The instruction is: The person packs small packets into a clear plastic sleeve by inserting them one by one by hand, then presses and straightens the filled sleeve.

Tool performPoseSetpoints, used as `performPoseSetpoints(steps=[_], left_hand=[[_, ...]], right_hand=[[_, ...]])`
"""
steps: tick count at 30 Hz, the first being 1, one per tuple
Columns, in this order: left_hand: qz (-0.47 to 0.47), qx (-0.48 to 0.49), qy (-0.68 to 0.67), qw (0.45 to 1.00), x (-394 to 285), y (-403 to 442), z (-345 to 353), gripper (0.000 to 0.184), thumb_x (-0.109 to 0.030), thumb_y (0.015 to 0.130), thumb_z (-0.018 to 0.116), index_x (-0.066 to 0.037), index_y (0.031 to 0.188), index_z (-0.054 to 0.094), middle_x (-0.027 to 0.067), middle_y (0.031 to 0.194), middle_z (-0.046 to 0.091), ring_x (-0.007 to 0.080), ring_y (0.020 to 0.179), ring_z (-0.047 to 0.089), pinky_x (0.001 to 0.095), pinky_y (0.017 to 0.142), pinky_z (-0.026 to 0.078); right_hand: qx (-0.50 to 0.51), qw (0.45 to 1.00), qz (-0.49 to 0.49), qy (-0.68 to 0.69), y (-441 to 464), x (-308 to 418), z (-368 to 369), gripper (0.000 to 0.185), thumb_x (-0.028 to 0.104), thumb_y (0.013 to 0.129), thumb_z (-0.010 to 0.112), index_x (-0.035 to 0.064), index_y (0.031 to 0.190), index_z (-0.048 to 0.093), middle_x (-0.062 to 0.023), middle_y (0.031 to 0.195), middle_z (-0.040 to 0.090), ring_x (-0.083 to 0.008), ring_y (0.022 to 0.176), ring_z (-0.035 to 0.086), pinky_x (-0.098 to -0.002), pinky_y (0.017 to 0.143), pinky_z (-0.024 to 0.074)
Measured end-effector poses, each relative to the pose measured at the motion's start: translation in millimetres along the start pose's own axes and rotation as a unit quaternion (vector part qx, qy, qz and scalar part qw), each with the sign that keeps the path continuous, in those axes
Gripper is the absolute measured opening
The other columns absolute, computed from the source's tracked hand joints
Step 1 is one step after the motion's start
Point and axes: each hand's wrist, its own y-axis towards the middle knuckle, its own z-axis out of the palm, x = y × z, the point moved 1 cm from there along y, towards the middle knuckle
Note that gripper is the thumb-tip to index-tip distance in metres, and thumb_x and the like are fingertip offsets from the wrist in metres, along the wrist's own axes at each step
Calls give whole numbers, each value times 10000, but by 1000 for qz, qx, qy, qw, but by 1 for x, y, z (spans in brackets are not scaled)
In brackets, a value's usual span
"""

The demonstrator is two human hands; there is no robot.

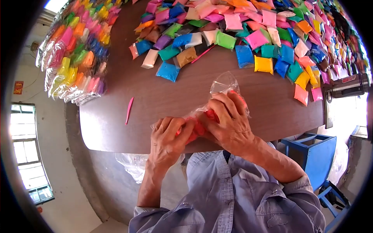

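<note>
Near the table's front edge, a clear plastic bag (225,82) with red packets (197,126) inside lies between both hands. My left hand (169,138) is closed on its left end, fingers curled over the plastic. At the other end, my right hand (229,122) wraps round the bag, with the clear, crinkled plastic sticking out beyond the fingers. The fingers hide much of the contents, so I cannot tell how many packets are in there. A pink plastic stick (129,110) rests on the table to the left of my hands.
A large heap of small colourful packets (225,40) covers the table's far side. Filled clear bags (74,58) are piled at the left. Another pink stick (203,53) pokes from the heap. A sealing machine (347,86) stands at the right edge, above a blue stool (311,155).
</note>
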Motion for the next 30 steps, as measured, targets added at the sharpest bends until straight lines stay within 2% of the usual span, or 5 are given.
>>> performPoseSetpoints(steps=[14,16,22,26,30], left_hand=[[27,3,8,1000,-3,-2,-2,330,-58,735,813,-72,1064,802,39,1004,653,250,937,683,400,846,575],[32,4,16,999,-2,-2,-1,326,-64,733,812,-79,1059,800,36,1005,654,244,941,684,401,849,575],[30,3,13,999,-2,-4,-1,346,-59,724,815,-86,1069,800,29,999,658,238,944,685,397,855,575],[25,9,10,1000,0,-7,-2,312,-118,783,780,-87,1093,760,37,1033,641,230,973,671,391,885,558],[-26,-32,-14,999,7,-11,-3,316,-53,776,824,-95,1086,783,33,1042,670,245,967,695,411,880,575]], right_hand=[[-29,999,-25,-12,3,-5,-11,397,179,882,766,110,1271,730,-77,1213,663,-298,1299,602,-515,1064,470],[23,999,-24,-13,7,-6,-12,381,173,879,757,115,1255,734,-78,1200,657,-305,1283,604,-490,1031,482],[-2,997,-76,-27,17,-11,-16,253,176,892,733,85,1128,739,-68,1284,690,-272,1335,607,-451,1026,478],[22,993,-106,-41,6,-13,-5,195,176,895,728,77,1064,735,-60,1278,715,-240,1319,634,-444,1048,459],[1,996,-83,-30,7,-11,-5,180,184,891,736,81,1039,732,-48,1207,724,-216,1248,664,-454,1053,445]])
